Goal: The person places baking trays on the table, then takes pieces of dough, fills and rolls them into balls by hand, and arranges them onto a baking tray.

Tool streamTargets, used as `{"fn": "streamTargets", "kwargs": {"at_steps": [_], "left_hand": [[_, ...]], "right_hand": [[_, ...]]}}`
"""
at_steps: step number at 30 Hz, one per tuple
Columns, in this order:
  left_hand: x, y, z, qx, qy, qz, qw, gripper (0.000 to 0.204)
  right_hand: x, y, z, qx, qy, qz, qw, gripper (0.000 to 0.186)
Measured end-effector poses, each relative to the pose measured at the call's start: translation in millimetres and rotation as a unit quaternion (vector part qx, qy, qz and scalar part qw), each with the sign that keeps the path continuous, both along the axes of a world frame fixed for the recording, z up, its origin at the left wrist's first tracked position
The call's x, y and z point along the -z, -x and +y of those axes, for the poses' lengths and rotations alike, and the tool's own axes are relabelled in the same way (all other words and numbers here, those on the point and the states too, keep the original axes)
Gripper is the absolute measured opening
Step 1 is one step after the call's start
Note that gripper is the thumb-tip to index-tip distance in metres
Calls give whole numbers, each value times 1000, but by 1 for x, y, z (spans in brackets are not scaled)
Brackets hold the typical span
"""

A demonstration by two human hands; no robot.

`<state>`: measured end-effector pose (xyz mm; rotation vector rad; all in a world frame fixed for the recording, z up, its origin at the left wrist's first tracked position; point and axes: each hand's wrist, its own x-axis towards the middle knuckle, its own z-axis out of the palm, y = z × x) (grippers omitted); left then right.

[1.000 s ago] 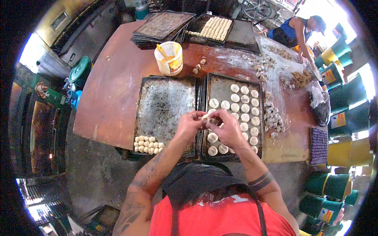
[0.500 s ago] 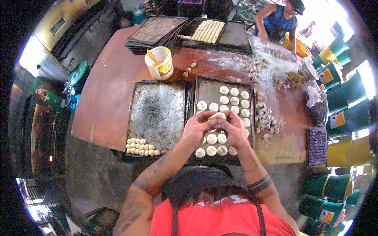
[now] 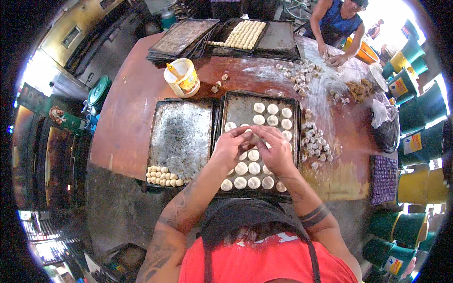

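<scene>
Above a dark tray (image 3: 236,106), my left hand (image 3: 230,147) and my right hand (image 3: 277,150) meet with fingertips pinched on a small piece of pale dough (image 3: 248,132). Most of that dough is hidden by my fingers and thumbs. Under and around my hands, rows of flat white dough rounds (image 3: 254,168) lie on the tray. To the left is a second worn tray (image 3: 181,127), with small dough balls (image 3: 163,176) grouped in its near left corner. Right of the rounds, a heap of small floury lumps (image 3: 315,141) sits on the table.
A white bucket (image 3: 189,85) holding an orange-handled tool (image 3: 174,71) stands beyond the left tray. Stacked trays (image 3: 184,37) and a tray of dough balls (image 3: 243,35) are at the back. Across the floury table a co-worker (image 3: 335,23) handles something. Green bins (image 3: 422,106) line the right.
My fingers have closed further over the dough, covering more of it. My view has shifted slightly. The co-worker's hands have come closer together over the table.
</scene>
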<state>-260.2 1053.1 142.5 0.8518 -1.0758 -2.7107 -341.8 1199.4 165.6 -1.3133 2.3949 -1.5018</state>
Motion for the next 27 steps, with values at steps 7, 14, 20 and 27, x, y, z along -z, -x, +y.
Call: {"fn": "streamTargets", "kwargs": {"at_steps": [7,14,20,27], "left_hand": [[19,3,27,46,7,93,995,37],[37,-2,19,-35,-53,-39,997,31],[54,-4,4,34,531,-70,844,58],[61,-50,-19,5,412,-108,905,55]], "right_hand": [[21,46,1,-186,9,12,982,38],[84,-1,-4,-1,-70,-295,953,50],[112,51,-45,50,-38,-287,956,27],[120,106,-89,27,-269,97,958,36]]}}
